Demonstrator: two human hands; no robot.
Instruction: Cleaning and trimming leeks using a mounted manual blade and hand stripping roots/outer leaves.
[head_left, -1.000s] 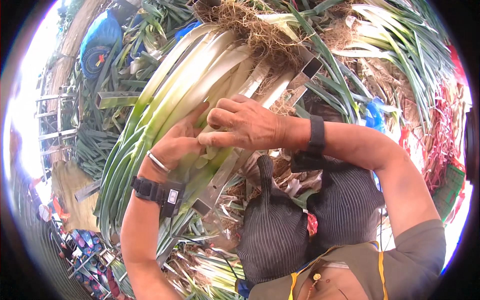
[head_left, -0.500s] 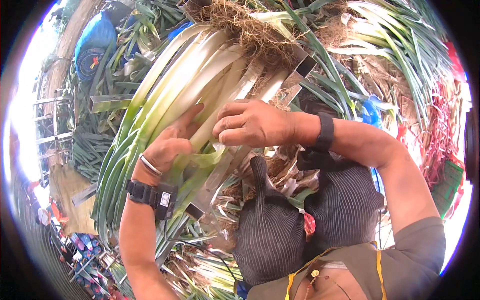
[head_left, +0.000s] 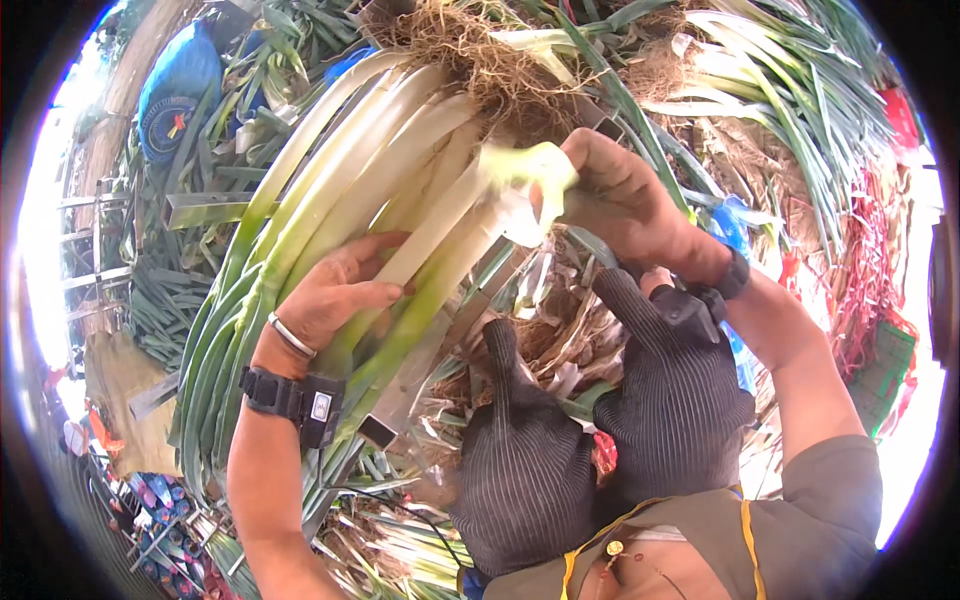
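A large bundle of leeks [head_left: 340,150], white at the root end and green toward the lower left, lies in front of me. My left hand [head_left: 330,295] is closed round a leek stalk [head_left: 440,225] at the bundle's right side, thumb in front and a finger behind. Up and right of it, my right hand [head_left: 630,205] is closed on a pale yellow-green leek leaf [head_left: 530,175], blurred by motion, near the stalks' upper end. My right fingertips are partly hidden behind the leaf.
Tangled roots [head_left: 490,60] cover the bundle's far end. Metal bars [head_left: 205,210] stick out beside and under the leeks. More leeks [head_left: 760,70] lie at the far right, near red string [head_left: 870,270]. A blue bag [head_left: 180,90] stands far left. My knees [head_left: 525,480] are close below.
My right hand has moved up and right, away from my left hand, drawing the pale leaf with it. My left hand stays at the stalks.
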